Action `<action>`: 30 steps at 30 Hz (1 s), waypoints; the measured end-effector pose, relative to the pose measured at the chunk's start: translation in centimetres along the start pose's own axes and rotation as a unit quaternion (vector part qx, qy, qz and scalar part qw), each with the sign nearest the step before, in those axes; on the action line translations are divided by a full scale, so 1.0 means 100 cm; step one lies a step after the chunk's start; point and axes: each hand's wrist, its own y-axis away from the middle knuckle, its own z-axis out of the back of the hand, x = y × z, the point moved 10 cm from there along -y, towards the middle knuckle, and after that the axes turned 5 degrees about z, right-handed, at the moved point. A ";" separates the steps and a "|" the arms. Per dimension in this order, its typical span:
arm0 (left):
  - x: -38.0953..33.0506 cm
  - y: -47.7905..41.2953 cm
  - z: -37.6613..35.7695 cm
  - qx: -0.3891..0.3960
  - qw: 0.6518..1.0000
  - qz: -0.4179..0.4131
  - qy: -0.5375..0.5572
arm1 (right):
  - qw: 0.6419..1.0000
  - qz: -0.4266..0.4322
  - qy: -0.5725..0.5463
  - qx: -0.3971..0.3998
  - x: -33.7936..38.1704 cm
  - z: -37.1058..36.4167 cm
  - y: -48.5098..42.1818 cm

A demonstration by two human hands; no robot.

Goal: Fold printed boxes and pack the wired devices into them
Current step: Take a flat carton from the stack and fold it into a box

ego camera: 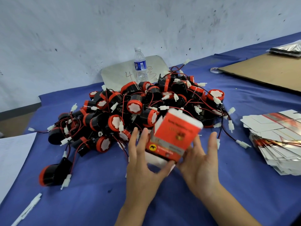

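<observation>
Box tilted near-upright, left hand pinching it thumb-under, right hand spread flat against its right side; device pile just behind box, left-hand side.

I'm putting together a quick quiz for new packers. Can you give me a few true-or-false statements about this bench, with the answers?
1. The left hand and the right hand have a red printed box between them. True.
2. The water bottle lies on its side. False: it stands upright behind the pile of wired devices.
3. A stack of flat boxes lies to the right of the hands. True.
4. The cloth on the table is green. False: it is blue.
</observation>
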 end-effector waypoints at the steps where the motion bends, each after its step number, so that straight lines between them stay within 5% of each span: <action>1: 0.005 -0.001 0.005 -0.023 0.999 0.028 0.031 | 0.999 0.012 0.041 -0.008 0.002 0.002 -0.003; 7: 0.030 -0.001 0.014 -0.062 0.968 0.126 0.207 | 0.946 0.117 0.301 -0.032 0.010 0.007 0.005; 13: 0.015 -0.001 0.002 0.026 0.968 0.092 0.230 | 0.969 0.046 0.235 -0.056 0.003 0.020 0.000; 20: 0.000 -0.002 -0.002 0.050 0.998 -0.025 0.039 | 0.986 0.064 0.107 -0.111 0.011 0.029 0.000; 25: 0.011 0.003 -0.010 0.060 0.998 0.002 0.005 | 0.971 0.139 0.107 -0.165 0.028 0.042 0.003; 30: 0.026 -0.003 0.004 -0.018 0.998 0.054 0.002 | 0.963 0.105 0.148 -0.200 0.019 0.054 0.003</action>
